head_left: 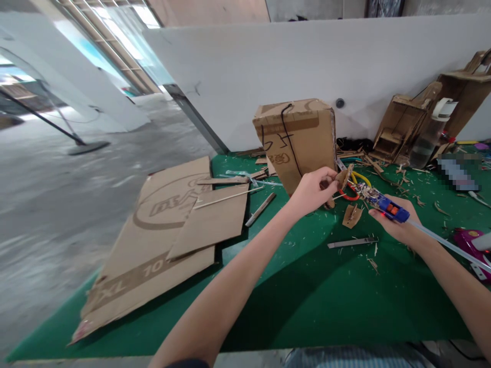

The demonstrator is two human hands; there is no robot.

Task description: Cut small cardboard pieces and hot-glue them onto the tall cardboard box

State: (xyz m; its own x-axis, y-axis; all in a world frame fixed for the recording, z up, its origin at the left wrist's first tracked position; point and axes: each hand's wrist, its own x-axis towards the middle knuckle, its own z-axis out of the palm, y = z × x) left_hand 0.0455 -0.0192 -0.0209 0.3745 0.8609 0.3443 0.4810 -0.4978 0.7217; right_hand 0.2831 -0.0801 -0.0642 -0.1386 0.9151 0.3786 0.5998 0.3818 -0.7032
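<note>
While the left hand [315, 188] pinched a small cardboard piece [342, 178] above the green desk [307, 286], the right hand [397, 225] gripped a blue glue gun [387, 207]. Its nozzle pointed at the piece, seemingly to reach its edge.

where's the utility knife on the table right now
In the head view the utility knife lies flat on the green table, right of centre, just below the small cardboard scrap and left of the right hand holding the glue gun.

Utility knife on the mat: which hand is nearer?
Right. The right hand, gripping a glue gun, sits just right of the utility knife; the left hand is farther up-left.
</note>
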